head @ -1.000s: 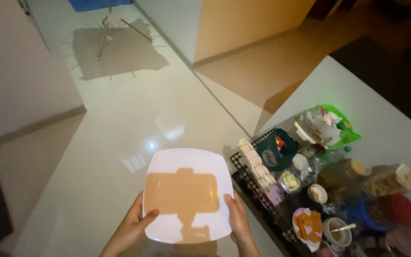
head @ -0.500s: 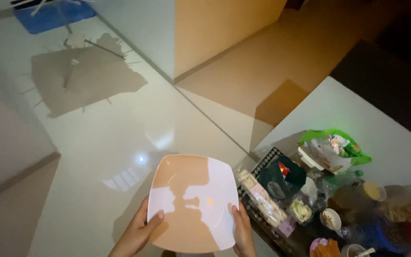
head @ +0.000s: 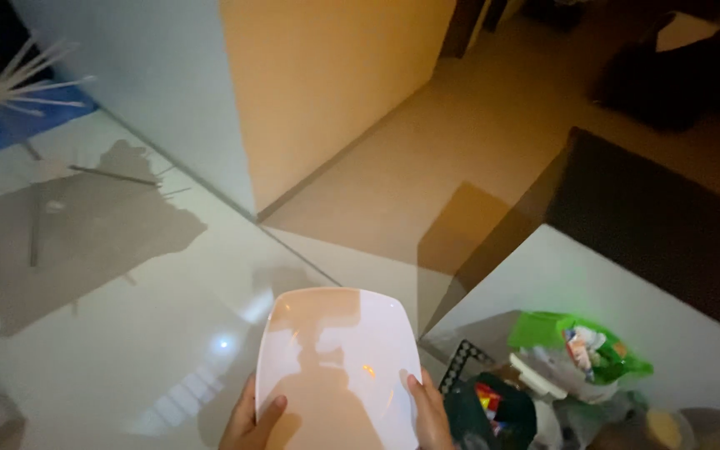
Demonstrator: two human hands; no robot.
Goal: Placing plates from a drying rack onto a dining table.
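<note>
White square plate (head: 339,367) is empty, gripped at both side edges: left hand (head: 252,421) and right hand (head: 428,412), thumbs on top. It's carried above the glossy floor (head: 127,333), not set down; table (head: 585,283) with green bag (head: 581,346) lies right of the right hand.

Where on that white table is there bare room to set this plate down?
The white table is bare along its far part, between its dark far edge and the green bag. The near end is crowded: green bag, dark pouch, patterned tray and jars. Both hands, left hand and right hand, hold the white plate over the glossy floor.
</note>
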